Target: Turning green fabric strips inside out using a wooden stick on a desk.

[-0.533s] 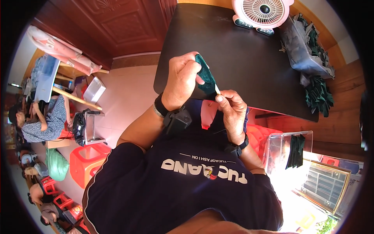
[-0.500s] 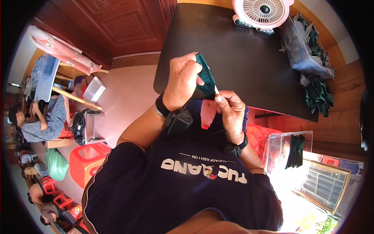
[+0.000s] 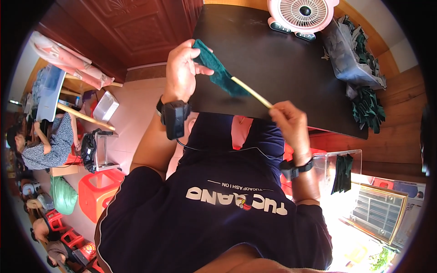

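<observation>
My left hand (image 3: pixel 180 68) pinches the upper end of a dark green velvety fabric piece (image 3: pixel 214 64) that slants down to the right over the black table. Between the fingers of my right hand (image 3: pixel 290 122) is the lower end of a thin pale stick (image 3: pixel 251 92). The stick's far tip lies at the right edge of the fabric; whether it touches or only overlaps it, I cannot tell. Both hands are raised near the table's front edge, with the fabric and stick between them.
On the black table (image 3: pixel 273 59) a pink fan (image 3: pixel 304 13) stands at the back. A clear bin (image 3: pixel 343 54) of fabric pieces is at the right, beside a green fabric pile (image 3: pixel 368 109). A red stool (image 3: pixel 98 191) stands at lower left. Other people sit farther left.
My left hand has moved left and slightly up with the fabric, turning it to a flatter slant. My right hand has moved right, and far more of the stick now shows.
</observation>
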`<act>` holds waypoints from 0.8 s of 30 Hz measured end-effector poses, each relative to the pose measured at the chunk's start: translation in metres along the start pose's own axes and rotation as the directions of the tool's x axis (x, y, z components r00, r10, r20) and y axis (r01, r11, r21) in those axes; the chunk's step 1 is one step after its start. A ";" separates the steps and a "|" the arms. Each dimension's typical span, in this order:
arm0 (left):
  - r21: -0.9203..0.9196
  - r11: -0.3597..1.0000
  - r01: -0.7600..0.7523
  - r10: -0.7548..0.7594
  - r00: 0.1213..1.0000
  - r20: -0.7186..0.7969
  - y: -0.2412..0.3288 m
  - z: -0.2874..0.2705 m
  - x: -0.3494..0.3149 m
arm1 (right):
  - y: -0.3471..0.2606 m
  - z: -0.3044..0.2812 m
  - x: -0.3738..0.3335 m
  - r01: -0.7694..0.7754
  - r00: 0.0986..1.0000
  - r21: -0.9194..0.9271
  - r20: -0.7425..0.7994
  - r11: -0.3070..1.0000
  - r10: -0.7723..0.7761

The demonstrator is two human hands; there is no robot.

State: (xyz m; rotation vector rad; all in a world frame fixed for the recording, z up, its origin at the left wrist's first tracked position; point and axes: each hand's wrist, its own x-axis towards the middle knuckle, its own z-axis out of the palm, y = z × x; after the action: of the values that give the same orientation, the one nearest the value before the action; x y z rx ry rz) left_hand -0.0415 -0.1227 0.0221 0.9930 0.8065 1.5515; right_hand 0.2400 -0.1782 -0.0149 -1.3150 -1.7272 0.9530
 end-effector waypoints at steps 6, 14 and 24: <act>0.215 0.963 0.161 -0.213 0.945 0.248 0.003 0.011 0.037 | 0.030 -0.075 0.065 0.132 0.991 -0.600 0.087 0.789 -0.100; 0.190 0.977 -0.101 0.033 0.943 0.330 0.010 0.065 0.089 | 0.091 -0.110 0.145 0.031 0.975 -0.874 -0.080 0.486 -0.205; 0.726 0.437 -0.531 -0.225 0.717 0.660 -0.025 -0.026 0.000 | 0.067 -0.118 0.113 0.104 0.979 -0.770 -0.033 0.629 -0.202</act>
State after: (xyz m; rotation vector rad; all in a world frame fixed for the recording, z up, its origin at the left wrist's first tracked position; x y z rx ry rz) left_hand -0.0546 -0.1181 -0.0107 2.3641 0.9874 0.6117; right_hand 0.3510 -0.0411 -0.0086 -1.6440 -2.2090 -0.0319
